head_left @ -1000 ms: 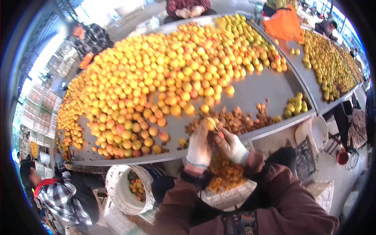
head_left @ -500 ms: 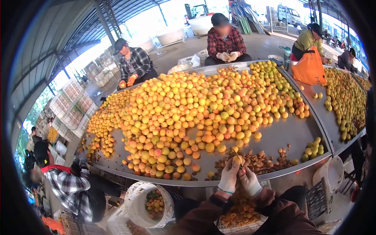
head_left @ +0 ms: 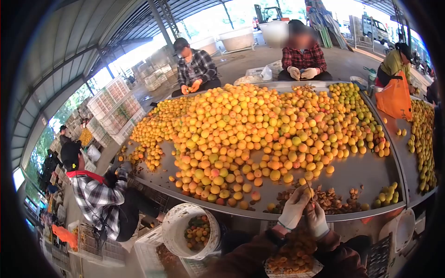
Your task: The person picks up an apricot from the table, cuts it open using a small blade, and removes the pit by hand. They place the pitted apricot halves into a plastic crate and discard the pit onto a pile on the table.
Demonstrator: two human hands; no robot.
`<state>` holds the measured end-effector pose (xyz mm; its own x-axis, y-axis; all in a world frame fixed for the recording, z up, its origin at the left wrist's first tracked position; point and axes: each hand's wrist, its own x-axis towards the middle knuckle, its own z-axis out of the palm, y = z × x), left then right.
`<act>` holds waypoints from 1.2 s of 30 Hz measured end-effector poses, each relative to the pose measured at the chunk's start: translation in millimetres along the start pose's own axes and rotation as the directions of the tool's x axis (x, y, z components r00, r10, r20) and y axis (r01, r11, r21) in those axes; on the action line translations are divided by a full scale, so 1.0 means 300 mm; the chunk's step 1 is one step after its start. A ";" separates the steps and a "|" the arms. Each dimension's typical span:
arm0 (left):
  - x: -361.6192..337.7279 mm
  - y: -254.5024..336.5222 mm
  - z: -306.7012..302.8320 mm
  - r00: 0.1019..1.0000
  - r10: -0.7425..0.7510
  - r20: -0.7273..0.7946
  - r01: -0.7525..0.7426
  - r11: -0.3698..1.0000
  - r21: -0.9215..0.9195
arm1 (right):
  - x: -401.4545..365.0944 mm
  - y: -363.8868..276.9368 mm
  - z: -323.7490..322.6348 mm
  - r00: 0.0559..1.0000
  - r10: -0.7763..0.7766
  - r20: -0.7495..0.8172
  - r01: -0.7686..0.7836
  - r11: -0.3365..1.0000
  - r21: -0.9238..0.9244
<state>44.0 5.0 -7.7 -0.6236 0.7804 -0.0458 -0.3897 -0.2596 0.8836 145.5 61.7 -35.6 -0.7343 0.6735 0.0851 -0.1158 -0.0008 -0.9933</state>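
My left hand (head_left: 295,208) and my right hand (head_left: 316,220), both in pale gloves, meet over the near edge of a metal table (head_left: 366,167). An orange-yellow fruit (head_left: 309,192) is pinched between them, with a thin dark tool rising beside it. My left fingers close round the tool and fruit; the right fingers press on the fruit from below. A big heap of yellow-orange fruit (head_left: 232,134) covers much of the table. Brown pits (head_left: 331,200) lie just beyond my hands. Beneath them is a crate of opened fruit (head_left: 292,259).
A white bucket (head_left: 191,230) with some fruit stands left of my arms. A person in a checked shirt (head_left: 99,194) sits at the left; others sit across the table. Green-yellow fruit (head_left: 385,195) lies at the near right corner. An orange bag (head_left: 394,98) hangs farther back.
The view has turned left, so the scene sits farther right in the frame. My hands stay together at the fruit. The co-worker in red checks has lowered the hands slightly apart.
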 end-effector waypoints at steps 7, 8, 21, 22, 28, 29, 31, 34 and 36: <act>-0.009 -0.009 -0.016 0.995 -0.027 0.098 0.045 0.982 -0.185 | -0.017 -0.068 0.008 0.999 -0.041 0.011 0.042 0.978 -0.203; -0.029 0.037 0.010 0.995 -0.047 0.092 0.061 0.986 -0.156 | -0.018 -0.074 0.010 0.999 -0.045 0.018 0.047 0.990 -0.133; -0.029 -0.023 -0.034 0.989 -0.145 -0.027 0.144 0.988 -0.049 | -0.032 -0.067 0.006 0.991 -0.132 0.015 0.118 0.817 -0.564; -0.047 0.028 -0.018 0.987 -0.162 0.006 0.162 0.986 0.041 | -0.034 -0.067 0.003 0.995 -0.101 0.003 0.083 0.805 -0.588; -0.040 0.005 -0.015 0.956 -0.285 -0.075 0.280 0.958 -0.063 | -0.030 -0.040 -0.010 1.000 0.028 0.009 -0.010 0.627 -0.779; -0.045 0.005 -0.013 0.944 -0.286 -0.164 0.281 0.958 -0.057 | -0.034 -0.057 -0.006 0.999 0.033 0.021 -0.005 0.630 -0.777; -0.033 -0.022 -0.027 0.955 -0.226 -0.190 0.214 0.974 -0.081 | -0.036 -0.035 -0.008 0.999 -0.010 0.040 0.036 0.682 -0.731; -0.037 0.000 -0.027 0.979 -0.171 -0.112 0.148 0.970 -0.192 | -0.049 -0.092 0.000 0.985 -0.168 0.048 0.157 0.726 -0.670; -0.031 -0.043 -0.049 0.982 -0.153 -0.114 0.142 0.985 -0.098 | -0.048 -0.124 -0.004 0.976 -0.213 -0.042 0.145 0.785 -0.602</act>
<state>44.8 -7.4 -25.4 -0.6298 0.7408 -0.2335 -0.5388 -0.2001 0.8183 161.2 52.9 -0.2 -0.6641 0.6887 0.2909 0.2055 0.5423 -0.8147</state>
